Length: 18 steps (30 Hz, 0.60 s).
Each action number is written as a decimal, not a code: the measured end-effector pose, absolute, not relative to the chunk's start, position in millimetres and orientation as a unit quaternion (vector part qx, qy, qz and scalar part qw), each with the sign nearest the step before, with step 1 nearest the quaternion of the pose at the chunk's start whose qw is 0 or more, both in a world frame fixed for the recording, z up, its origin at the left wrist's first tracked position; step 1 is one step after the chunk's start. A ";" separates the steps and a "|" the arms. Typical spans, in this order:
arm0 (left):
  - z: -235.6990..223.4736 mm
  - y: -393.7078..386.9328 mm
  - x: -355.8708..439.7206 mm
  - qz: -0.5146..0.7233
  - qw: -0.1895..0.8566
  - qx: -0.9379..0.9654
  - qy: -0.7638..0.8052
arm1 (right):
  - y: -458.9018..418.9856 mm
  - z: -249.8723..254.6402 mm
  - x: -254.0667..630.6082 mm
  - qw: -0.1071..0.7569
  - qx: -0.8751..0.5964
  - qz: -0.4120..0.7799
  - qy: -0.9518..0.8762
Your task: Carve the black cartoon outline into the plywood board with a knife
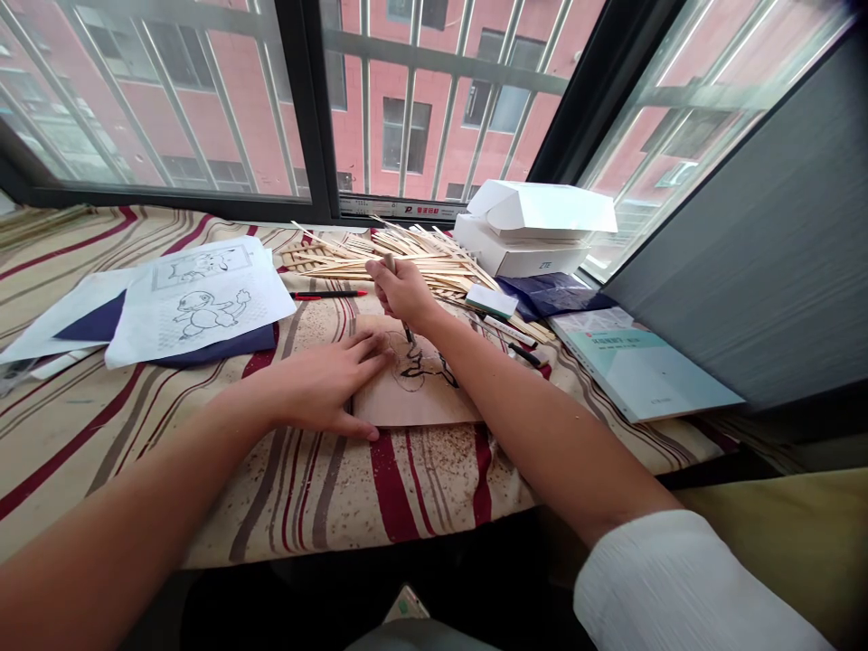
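The easiest writing to read is "ZTE", in dark letters on the front of a white box [502, 254] near the window. On the window frame there is a label [427, 211] with red characters, but they are too small to be read with certainty. The pale green and white book [644, 362] at the right also carries a printed title, which I cannot read.

The brown board [417, 407] lies flat on the tabletop [68, 434], which is covered with a striped cloth, in front of the person. It is thin, plain and smooth-looking, with thick black lines and fainter round outlines drawn on it. The right hand [401, 294] is closed around a slim tool [408, 332], whose dark lower end points down at the black lines. The left hand [339, 380] is spread at the board's left side, with its fingers on the surface.

Small brown crumbs lie around the board. Behind it is a pile of thin wooden sticks [407, 253]; at the left, a paper sheet [261, 280] shows 2 line drawings.
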State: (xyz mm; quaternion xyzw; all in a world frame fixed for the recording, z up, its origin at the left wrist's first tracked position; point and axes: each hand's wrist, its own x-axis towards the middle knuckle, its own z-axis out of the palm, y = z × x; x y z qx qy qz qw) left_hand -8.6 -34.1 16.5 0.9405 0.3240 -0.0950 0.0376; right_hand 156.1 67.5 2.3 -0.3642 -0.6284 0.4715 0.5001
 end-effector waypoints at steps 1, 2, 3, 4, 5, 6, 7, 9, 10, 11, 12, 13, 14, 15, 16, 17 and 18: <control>16.5 -34.1 -8.5 -0.097 0.036 0.940 0.325 | 66.9 2.7 155.6 0.498 -0.363 0.474 -0.629; 16.5 -34.2 -8.5 -0.099 0.034 0.940 0.325 | 66.1 3.4 155.0 0.495 -0.362 0.475 -0.631; 16.5 -34.4 -8.5 -0.100 0.030 0.940 0.324 | 65.0 4.2 154.5 0.490 -0.362 0.478 -0.633; 16.5 -34.5 -8.5 -0.101 0.028 0.941 0.322 | 63.9 5.3 154.0 0.484 -0.361 0.482 -0.635; 16.4 -34.6 -8.5 -0.102 0.026 0.941 0.321 | 62.6 6.6 153.8 0.477 -0.361 0.487 -0.636; 16.3 -34.6 -8.4 -0.102 0.025 0.942 0.320 | 61.4 8.1 153.8 0.471 -0.360 0.494 -0.635; 16.2 -34.6 -8.3 -0.103 0.025 0.942 0.320 | 60.2 9.8 154.0 0.466 -0.360 0.503 -0.633; 15.9 -34.3 -8.0 -0.104 0.028 0.941 0.320 | 58.0 13.5 154.6 0.461 -0.362 0.524 -0.619; 15.7 -34.1 -7.9 -0.104 0.028 0.941 0.320 | 57.2 15.2 154.7 0.456 -0.365 0.536 -0.609; 15.6 -34.0 -7.7 -0.104 0.027 0.941 0.321 | 56.7 16.7 154.3 0.448 -0.369 0.549 -0.602; 15.4 -33.9 -7.7 -0.105 0.024 0.941 0.321 | 56.5 17.6 153.2 0.432 -0.371 0.563 -0.598; 15.3 -33.9 -7.8 -0.104 0.019 0.941 0.322 | 56.8 17.7 151.3 0.411 -0.375 0.572 -0.603; 15.1 -33.8 -8.0 -0.103 0.014 0.941 0.322 | 57.7 17.0 148.7 0.389 -0.380 0.567 -0.619; 14.8 -33.8 -8.2 -0.100 0.009 0.942 0.321 | 59.3 15.4 145.6 0.369 -0.387 0.547 -0.644; 14.5 -33.7 -8.5 -0.096 0.007 0.943 0.319 | 61.5 13.1 142.3 0.355 -0.397 0.511 -0.675; 14.1 -33.5 -8.7 -0.090 0.008 0.944 0.318 | 64.3 10.2 139.4 0.352 -0.410 0.463 -0.703; 13.5 -33.3 -8.9 -0.084 0.013 0.944 0.317 | 67.5 7.1 137.3 0.358 -0.428 0.413 -0.720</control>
